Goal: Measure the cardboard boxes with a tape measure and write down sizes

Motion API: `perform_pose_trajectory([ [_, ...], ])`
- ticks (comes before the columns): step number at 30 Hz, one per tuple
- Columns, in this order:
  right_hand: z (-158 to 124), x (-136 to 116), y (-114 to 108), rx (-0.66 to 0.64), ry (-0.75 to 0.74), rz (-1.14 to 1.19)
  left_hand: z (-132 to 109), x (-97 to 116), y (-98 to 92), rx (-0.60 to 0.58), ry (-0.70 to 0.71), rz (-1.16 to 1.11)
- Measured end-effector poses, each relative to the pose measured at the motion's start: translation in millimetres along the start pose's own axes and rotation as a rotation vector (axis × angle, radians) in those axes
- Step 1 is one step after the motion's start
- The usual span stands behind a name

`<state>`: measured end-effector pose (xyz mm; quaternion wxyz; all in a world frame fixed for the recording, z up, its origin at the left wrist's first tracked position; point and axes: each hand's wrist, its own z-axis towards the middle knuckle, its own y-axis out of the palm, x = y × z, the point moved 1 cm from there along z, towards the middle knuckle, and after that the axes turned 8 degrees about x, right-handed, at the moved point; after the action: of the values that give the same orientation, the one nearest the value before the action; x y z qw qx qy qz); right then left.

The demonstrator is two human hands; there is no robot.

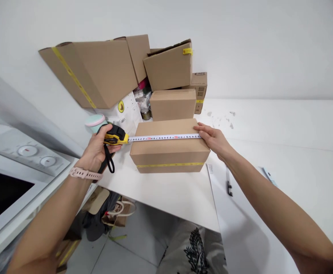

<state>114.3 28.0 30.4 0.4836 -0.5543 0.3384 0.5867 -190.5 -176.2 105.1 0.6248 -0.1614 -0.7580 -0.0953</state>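
Head view: flat white tape (164, 137) spans an oblong cardboard box (170, 151).

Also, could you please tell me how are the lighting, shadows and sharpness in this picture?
Head view: bright, diffuse light; a soft shadow below the right forearm; digits on the measuring tape readable. Same head view: the microwave leans, probably from wide-lens distortion; the top right corner is dark.

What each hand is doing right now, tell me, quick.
Left hand: closed around the tape measure.
Right hand: fingers at the far end of the drawn-out blade, against the box; whether pinching it, cannot be told.
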Motion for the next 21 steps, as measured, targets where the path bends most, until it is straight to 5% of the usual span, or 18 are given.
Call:
perform_pose_trajectory([
  [6, -1, -4, 1, 0.005, -0.004, 0.021, 0, -1, -1.8, -0.009, 0.009, 0.012],
  [12, -4, -7, 0, 0.003, 0.206, 0.141, -2, -3, -3.7, 0.008, 0.002, 0.025],
  [21, 0, 4, -2, -0.04, 0.181, 0.189, -8, -2, -4.7, -0.027, 0.022, 0.024],
])
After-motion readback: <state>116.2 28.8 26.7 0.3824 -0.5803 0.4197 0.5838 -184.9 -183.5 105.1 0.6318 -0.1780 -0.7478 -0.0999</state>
